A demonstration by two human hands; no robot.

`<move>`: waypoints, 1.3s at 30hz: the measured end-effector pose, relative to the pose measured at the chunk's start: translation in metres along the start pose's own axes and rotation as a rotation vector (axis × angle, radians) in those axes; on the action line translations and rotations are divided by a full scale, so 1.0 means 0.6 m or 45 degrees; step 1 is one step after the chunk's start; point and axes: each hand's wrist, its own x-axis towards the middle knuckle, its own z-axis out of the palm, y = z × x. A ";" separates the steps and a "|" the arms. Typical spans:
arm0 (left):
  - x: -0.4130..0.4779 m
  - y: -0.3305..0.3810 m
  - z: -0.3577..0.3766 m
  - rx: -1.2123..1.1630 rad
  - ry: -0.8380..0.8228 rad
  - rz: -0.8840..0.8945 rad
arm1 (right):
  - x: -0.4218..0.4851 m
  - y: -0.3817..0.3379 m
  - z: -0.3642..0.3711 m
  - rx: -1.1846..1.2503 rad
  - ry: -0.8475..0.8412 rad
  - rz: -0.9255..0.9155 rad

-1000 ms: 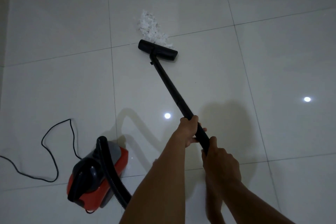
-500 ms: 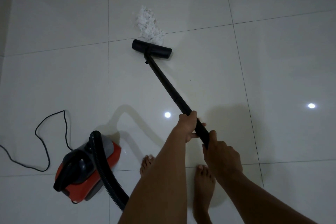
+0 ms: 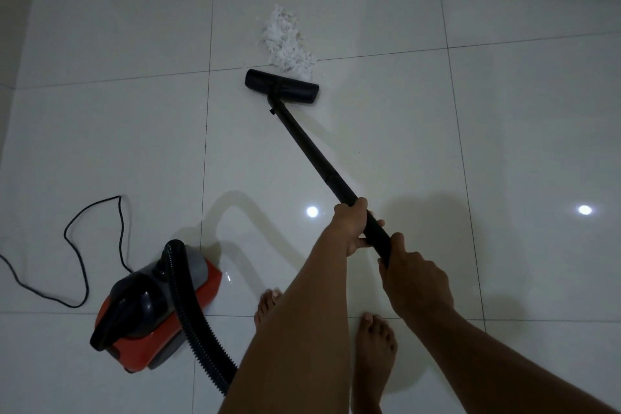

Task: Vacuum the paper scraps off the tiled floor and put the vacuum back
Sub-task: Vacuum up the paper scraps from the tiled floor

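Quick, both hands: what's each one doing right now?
Left hand: closed around the vacuum wand.
Right hand: closed on the wand's near end.

You've got the paper scraps (image 3: 286,40) heaped in one white shredded pile on the glossy pale tiled floor (image 3: 504,131), the heap's near end reaching a grout line. The black floor head (image 3: 281,88) lies flat on the tile, its far edge touching the pile's near edge. From it the black wand (image 3: 316,151) slants back toward you and to the right. Your vacuum (image 3: 151,309), a red canister with a black top, sits well to the left, its ribbed black hose (image 3: 191,323) arching off the top, its black cord (image 3: 72,245) looped loosely behind.
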 end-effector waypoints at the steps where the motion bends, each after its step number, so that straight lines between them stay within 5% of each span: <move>1: 0.004 0.001 -0.001 -0.010 0.002 0.001 | 0.004 0.001 0.001 -0.004 0.003 -0.009; 39: 0.023 0.135 0.009 -0.089 -0.056 0.010 | 0.110 -0.019 -0.086 -0.140 0.031 -0.074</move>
